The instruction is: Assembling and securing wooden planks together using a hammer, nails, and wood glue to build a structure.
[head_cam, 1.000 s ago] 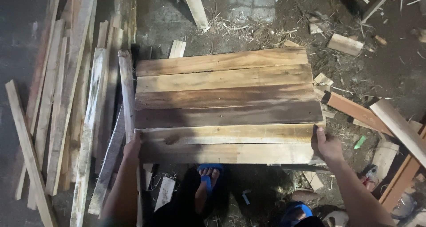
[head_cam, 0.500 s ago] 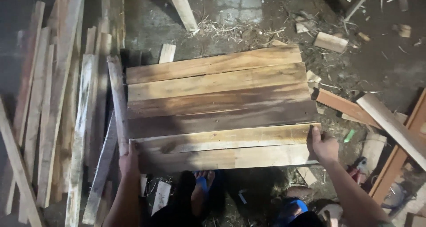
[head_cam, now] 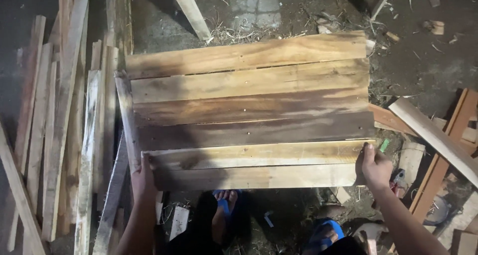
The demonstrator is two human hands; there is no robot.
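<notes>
A wooden panel (head_cam: 249, 110) made of several planks nailed side by side fills the middle of the view, held flat above the ground. My left hand (head_cam: 143, 178) grips its near left edge. My right hand (head_cam: 374, 165) grips its near right edge, fingers curled over the top. The middle planks are dark brown; the near and far ones are pale. My feet in blue sandals (head_cam: 225, 205) show below the panel's near edge.
A pile of long wooden slats (head_cam: 64, 125) lies on the ground to the left. Loose offcuts and boards (head_cam: 433, 135) lie to the right. A single plank (head_cam: 189, 11) leans at the top. Dirt and wood chips cover the ground.
The panel has shifted slightly in view, nearer and a little to the right, with both hands keeping their grip on its near corners.
</notes>
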